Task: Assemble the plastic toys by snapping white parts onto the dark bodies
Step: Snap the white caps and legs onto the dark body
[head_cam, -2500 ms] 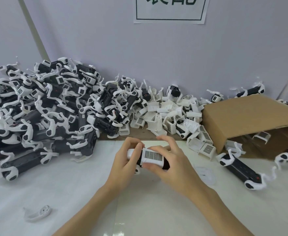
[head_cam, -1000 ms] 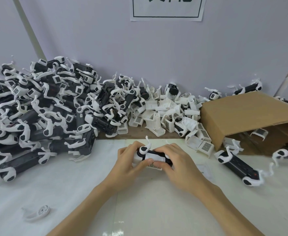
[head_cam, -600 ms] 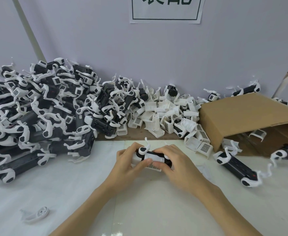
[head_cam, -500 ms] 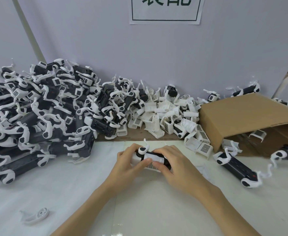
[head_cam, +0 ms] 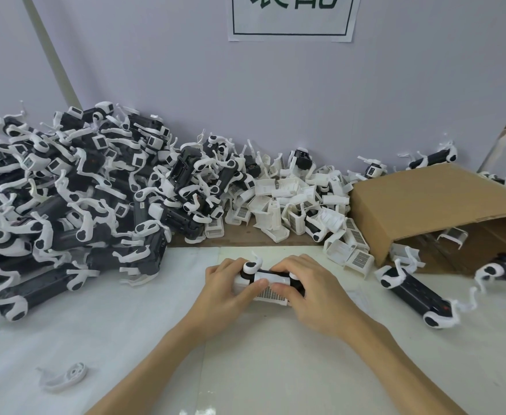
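Dark toy body (head_cam: 271, 277) with a white grille part (head_cam: 271, 292) against it, held at table (head_cam: 143, 330) centre between left hand (head_cam: 226, 290) and right hand (head_cam: 313, 295), the fingers of both curled closed on it and both thumbs on the white part. Left: pile of toys (head_cam: 75, 202); behind: loose white parts (head_cam: 293, 202). Right: cardboard box (head_cam: 434, 205), with another toy (head_cam: 415, 295) before it; near left: single white piece (head_cam: 66, 377).
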The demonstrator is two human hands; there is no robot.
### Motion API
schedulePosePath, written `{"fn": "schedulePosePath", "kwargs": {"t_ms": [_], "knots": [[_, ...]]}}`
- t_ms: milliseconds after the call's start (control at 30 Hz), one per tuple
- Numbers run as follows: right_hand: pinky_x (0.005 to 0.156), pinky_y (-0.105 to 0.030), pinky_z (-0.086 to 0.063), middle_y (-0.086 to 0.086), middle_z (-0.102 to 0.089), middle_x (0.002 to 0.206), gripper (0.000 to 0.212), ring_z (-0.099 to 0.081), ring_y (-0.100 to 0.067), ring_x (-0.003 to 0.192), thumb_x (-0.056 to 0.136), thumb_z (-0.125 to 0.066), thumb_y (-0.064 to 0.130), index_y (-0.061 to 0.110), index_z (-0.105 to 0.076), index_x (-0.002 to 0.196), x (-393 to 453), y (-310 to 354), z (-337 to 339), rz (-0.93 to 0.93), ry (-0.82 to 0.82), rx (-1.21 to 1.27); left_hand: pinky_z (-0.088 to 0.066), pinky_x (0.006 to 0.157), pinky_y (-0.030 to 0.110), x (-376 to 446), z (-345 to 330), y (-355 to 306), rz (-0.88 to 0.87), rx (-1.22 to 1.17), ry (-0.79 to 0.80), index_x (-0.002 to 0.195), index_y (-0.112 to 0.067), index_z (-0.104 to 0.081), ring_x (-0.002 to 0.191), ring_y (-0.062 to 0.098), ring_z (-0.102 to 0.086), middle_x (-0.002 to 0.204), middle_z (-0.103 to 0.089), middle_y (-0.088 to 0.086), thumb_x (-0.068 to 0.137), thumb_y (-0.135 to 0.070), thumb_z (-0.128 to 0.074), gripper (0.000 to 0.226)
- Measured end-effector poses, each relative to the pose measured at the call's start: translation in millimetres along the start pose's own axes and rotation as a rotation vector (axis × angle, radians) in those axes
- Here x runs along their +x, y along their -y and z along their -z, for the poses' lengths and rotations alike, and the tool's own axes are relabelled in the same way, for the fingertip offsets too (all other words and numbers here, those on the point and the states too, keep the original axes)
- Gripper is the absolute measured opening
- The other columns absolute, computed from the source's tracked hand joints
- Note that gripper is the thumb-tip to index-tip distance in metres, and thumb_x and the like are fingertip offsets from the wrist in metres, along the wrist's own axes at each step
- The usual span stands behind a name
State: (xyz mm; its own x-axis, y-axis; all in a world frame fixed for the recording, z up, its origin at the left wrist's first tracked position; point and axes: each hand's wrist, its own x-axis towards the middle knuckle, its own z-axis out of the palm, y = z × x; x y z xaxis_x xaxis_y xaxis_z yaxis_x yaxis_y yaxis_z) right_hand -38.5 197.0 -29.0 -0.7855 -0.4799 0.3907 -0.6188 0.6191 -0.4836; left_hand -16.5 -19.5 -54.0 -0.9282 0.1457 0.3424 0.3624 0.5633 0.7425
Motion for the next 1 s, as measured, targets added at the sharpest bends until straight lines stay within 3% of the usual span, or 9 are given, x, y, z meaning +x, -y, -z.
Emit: {"fn": "schedulePosePath", "kwargs": {"t_ms": [267,400,500,600,700,767,867,933,1000], "knots": [[0.090,-0.026,-0.045,0.017,-0.062,0.108,0.020,-0.051,-0.001,0.107,0.102,-0.064,0.036,0.027,-0.066,0.120,-0.7,-0.5,3.8,-0.068,0.064,0.074,-0.028,0.103,0.025,-2.3,-2.0,-8.4,0.014,0.007,-0.047,0.102,-0.032,-0.064,0.109,-0.008,-0.048,0.092,-0.063,-0.016,0.088,-0.073,-0.051,0.046],[0.074,-0.027,-0.056,0.004,-0.066,0.095,0.016,-0.066,-0.009,0.083,0.101,-0.065,0.034,0.032,-0.066,0.118,0.1,3.2,4.9,-0.208,-0.047,0.387,-0.037,0.110,0.032,-5.2,-3.7,-11.7,-0.107,0.070,-0.153,0.139,-0.042,-0.043,0.131,-0.017,-0.037,0.133,-0.053,-0.035,0.091,-0.070,-0.062,0.058],[0.072,-0.031,-0.052,-0.002,-0.072,0.088,0.013,-0.068,-0.016,0.079,0.103,-0.063,0.033,0.024,-0.072,0.103,6.5,6.2,11.7,-0.428,-0.137,0.684,-0.036,0.120,0.028,-3.6,1.0,-7.6,-0.298,0.037,-0.020,0.155,-0.029,-0.039,0.151,0.014,-0.036,0.156,-0.037,-0.010,0.089,-0.051,-0.082,0.082],[0.061,-0.026,-0.053,-0.012,-0.073,0.081,0.026,-0.070,-0.021,0.069,0.103,-0.059,0.034,0.014,-0.073,0.092,7.0,7.5,20.0,-0.636,0.018,0.914,-0.037,0.119,0.023,-2.3,0.2,-11.7,-0.326,-0.012,-0.043,0.145,-0.026,-0.056,0.149,0.018,-0.042,0.160,-0.033,0.000,0.091,-0.039,-0.084,0.062],[0.078,-0.042,-0.051,-0.017,-0.071,0.080,0.037,-0.064,-0.027,0.069,0.104,-0.055,0.043,0.018,-0.074,0.085,2.0,8.7,16.6,-0.720,0.226,0.948,-0.044,0.109,0.026,-4.8,-0.4,-15.2,-0.256,-0.102,-0.049,0.131,-0.024,-0.064,0.137,0.018,-0.055,0.145,-0.052,-0.009,0.096,-0.034,-0.079,0.039],[0.078,-0.046,-0.050,-0.015,-0.073,0.081,0.042,-0.062,-0.022,0.063,0.106,-0.051,0.047,0.018,-0.076,0.090,2.3,6.6,12.7,-0.708,0.212,0.930,-0.046,0.101,0.027,-5.0,0.3,-16.2,-0.229,-0.094,-0.040,0.127,-0.024,-0.065,0.123,0.018,-0.060,0.127,-0.063,-0.014,0.097,-0.032,-0.076,0.033],[0.067,-0.031,-0.049,-0.003,-0.076,0.095,0.044,-0.066,-0.019,0.080,0.107,-0.042,0.054,0.028,-0.077,0.107,3.3,6.8,14.6,-0.583,0.121,0.732,-0.047,0.098,0.031,-4.5,-1.3,-16.3,-0.194,-0.060,-0.103,0.123,-0.021,-0.068,0.115,0.017,-0.060,0.117,-0.065,-0.013,0.097,-0.031,-0.076,0.028],[0.072,-0.021,-0.054,0.019,-0.073,0.106,0.029,-0.068,-0.004,0.097,0.106,-0.050,0.049,0.038,-0.073,0.119,0.7,6.5,17.9,-0.383,0.084,0.581,-0.048,0.097,0.033,-3.5,-4.0,-16.5,-0.154,-0.054,-0.132,0.122,-0.021,-0.069,0.115,0.017,-0.060,0.116,-0.064,-0.011,0.097,-0.029,-0.077,0.027],[0.080,-0.016,-0.055,0.028,-0.069,0.117,0.031,-0.063,0.006,0.110,0.100,-0.067,0.041,0.039,-0.067,0.130,-2.5,8.4,18.4,-0.235,0.119,0.448,-0.048,0.098,0.033,-3.0,-7.3,-15.6,-0.129,-0.050,-0.156,0.121,-0.023,-0.069,0.116,0.017,-0.059,0.118,-0.060,-0.010,0.097,-0.027,-0.077,0.025]]}}
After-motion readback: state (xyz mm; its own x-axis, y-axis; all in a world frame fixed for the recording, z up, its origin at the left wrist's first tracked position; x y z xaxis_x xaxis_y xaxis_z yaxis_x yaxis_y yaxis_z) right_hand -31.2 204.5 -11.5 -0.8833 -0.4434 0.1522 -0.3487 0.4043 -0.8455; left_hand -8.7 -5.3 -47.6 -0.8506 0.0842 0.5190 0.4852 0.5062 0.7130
